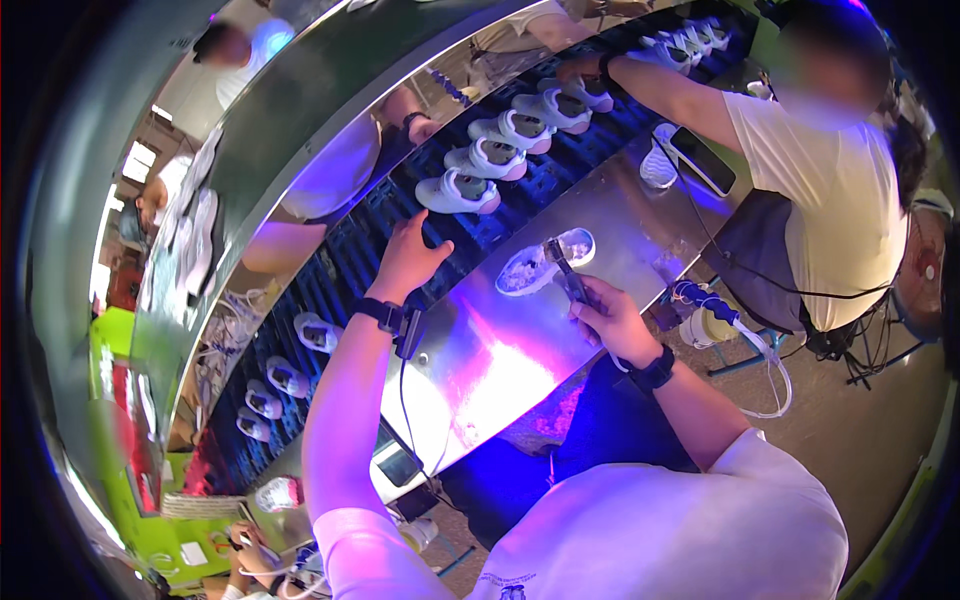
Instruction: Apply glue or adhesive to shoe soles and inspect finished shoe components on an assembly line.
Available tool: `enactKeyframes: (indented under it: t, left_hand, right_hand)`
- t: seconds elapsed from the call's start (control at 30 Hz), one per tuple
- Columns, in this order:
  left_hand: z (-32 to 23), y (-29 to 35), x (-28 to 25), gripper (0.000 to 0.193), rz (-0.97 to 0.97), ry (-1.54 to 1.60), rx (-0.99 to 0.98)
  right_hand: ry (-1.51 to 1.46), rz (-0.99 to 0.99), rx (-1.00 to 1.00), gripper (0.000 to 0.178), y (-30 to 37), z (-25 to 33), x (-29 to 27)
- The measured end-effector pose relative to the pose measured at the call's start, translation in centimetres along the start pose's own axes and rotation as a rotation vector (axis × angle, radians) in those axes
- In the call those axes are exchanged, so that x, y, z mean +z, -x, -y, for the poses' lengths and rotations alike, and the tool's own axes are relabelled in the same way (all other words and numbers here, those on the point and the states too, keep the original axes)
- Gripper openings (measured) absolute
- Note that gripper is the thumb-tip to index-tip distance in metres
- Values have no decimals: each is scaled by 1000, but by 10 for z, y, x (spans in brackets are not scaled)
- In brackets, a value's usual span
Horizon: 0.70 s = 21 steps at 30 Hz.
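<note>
While the person's L hand [412, 258] is held out over the near edge of the dark slatted conveyor [362, 248], the R hand [612, 315] grips a dark-handled tool [571, 282] w/ a metallic head, fingers wrapped round the handle. L hand: nothing in it, thumb & fingers spread, index tip just beside the nearest white shoe [455, 192] in the row; touching or not, can't tell.

Tool head sits over a white shoe-shaped piece [522, 272] lying on the metal table [620, 215], between the two hands & nearer the R. Prob. a sole w/ its inside facing up, but glare + fisheye blur make that unsure; contact betw. head & piece also unclear.

More white shoes run up the conveyor past the nearest one, toes toward the table side. Lower L, a few more shoes [318, 333] on the same conveyor, spaced apart. Dark bands on both wrists; small black device [409, 332] w/ cable at L wrist. Bright pink-violet glare on table near the body.

Upper R: co-worker [825, 200], pale shirt, arm out to the far shoes; white sole [658, 165] on table by them, next to a dark-framed flat item [705, 160]. Blue coiled hose [705, 297] R of table; fan [922, 268] at far R.
</note>
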<state>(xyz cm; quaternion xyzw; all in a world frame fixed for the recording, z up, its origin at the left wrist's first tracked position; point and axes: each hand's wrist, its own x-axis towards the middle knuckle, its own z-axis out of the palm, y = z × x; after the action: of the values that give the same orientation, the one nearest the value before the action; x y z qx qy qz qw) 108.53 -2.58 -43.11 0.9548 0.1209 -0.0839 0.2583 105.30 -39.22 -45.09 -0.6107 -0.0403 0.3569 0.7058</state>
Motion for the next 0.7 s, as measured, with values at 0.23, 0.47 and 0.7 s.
enactKeyframes:
  t: [0.23, 0.47, 0.7]
  left_hand:
    - [-59, -82, 35, 108, -38, -270, -61]
    - [-53, -107, 69, 104, -234, -246, -111]
    - [-8, -27, 36, 79, -411, 757, -107]
  right_hand:
    - [-61, 26, -5, 53, 1, 11, -12]
    - [4, 67, -85, 53, -4, 11, -17]
    - [97, 69, -71, 54, -1, 21, -22]
